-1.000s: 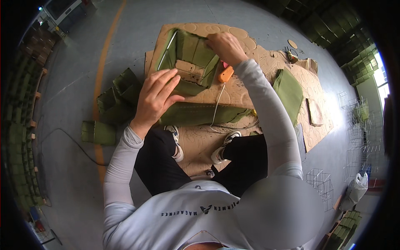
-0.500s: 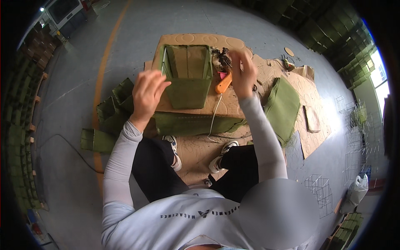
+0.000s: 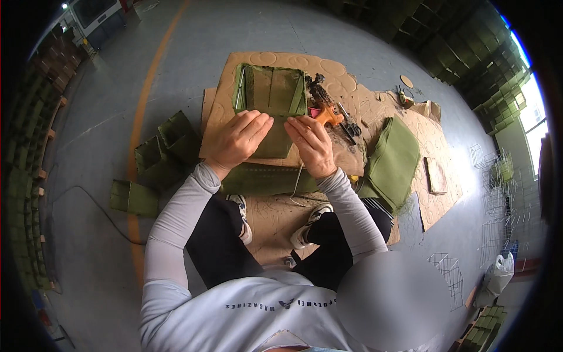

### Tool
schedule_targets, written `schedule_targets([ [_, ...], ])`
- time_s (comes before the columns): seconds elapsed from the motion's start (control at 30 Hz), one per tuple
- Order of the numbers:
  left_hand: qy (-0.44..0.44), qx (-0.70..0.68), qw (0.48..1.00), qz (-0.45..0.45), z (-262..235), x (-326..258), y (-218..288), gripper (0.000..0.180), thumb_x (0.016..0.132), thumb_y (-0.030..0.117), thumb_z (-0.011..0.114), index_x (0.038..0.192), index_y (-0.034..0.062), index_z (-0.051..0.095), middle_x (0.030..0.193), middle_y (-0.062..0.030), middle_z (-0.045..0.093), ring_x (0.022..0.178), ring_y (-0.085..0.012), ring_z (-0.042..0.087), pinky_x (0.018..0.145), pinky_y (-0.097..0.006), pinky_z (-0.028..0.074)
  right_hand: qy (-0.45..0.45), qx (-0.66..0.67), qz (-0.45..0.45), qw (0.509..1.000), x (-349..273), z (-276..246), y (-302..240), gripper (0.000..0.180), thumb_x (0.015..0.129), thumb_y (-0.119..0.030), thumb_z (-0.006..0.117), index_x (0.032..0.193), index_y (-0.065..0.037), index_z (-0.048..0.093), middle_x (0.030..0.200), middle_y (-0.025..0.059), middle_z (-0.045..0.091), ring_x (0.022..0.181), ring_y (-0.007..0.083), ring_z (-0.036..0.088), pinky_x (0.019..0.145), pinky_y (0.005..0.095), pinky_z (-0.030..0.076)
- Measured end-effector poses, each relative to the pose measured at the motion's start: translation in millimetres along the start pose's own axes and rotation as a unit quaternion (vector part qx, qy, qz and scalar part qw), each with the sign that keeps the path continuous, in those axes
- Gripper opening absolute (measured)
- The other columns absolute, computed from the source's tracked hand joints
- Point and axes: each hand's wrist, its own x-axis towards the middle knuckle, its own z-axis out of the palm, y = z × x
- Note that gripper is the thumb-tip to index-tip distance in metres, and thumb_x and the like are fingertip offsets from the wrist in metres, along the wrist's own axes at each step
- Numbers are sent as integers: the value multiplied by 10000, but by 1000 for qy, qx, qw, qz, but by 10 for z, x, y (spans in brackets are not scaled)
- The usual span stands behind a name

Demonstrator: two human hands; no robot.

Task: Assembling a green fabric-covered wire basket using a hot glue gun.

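Observation:
A green fabric box [image 3: 272, 141] with an open top lies on a cardboard sheet, thin metal rods showing along its inner side. My left hand [image 3: 239, 141] pinches the box's near rim at the left, thumb and fingers pressed together. At the rim's right part, my right hand [image 3: 314, 146] is closed the same way, its fingertips covering the edge. Just beyond my right hand lies an orange glue gun [image 3: 329, 115], its front end dark with residue. Scissors [image 3: 352, 127] with dark handles rest beside it.
Folded green fabric [image 3: 394, 158] is stacked at the right on cardboard [image 3: 441, 196]. Several green boxes [image 3: 134, 198] stand on the floor at left. Wire frames [image 3: 448, 273] lie at lower right. A cable [image 3: 108, 217] crosses the floor. Tall green stacks line both sides.
Both hands have come down from the air onto the near rim of the box and closed there. The glue gun, earlier partly behind my right hand, now lies turned, with the scissors visible.

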Motion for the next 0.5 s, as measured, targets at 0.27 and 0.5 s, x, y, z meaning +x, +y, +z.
schedule_targets([
  [0.27, 22, -9, 999, -41, 82, 24, -44, 307, 778, 31, 657, 1082, -10, 676, 1075, -80, 632, 998, -245, 616, 847, -356, 533, -10, -35, 52, 998, 111, 19, -31, 481, 677, -40, 635, 1149, 47, 630, 1179, 134, 610, 1081, 303, 570, 913, 397, 501],
  [0.5, 5, -45, 997, -64, 80, 141, -26, 271, 774, 23, 682, 1043, -1, 690, 1014, -64, 629, 934, -224, 615, 798, -356, 523, -21, -38, 100, 994, 312, 37, -25, 370, 673, -31, 631, 1039, 27, 632, 1035, 111, 578, 995, 287, 549, 860, 377, 483],
])
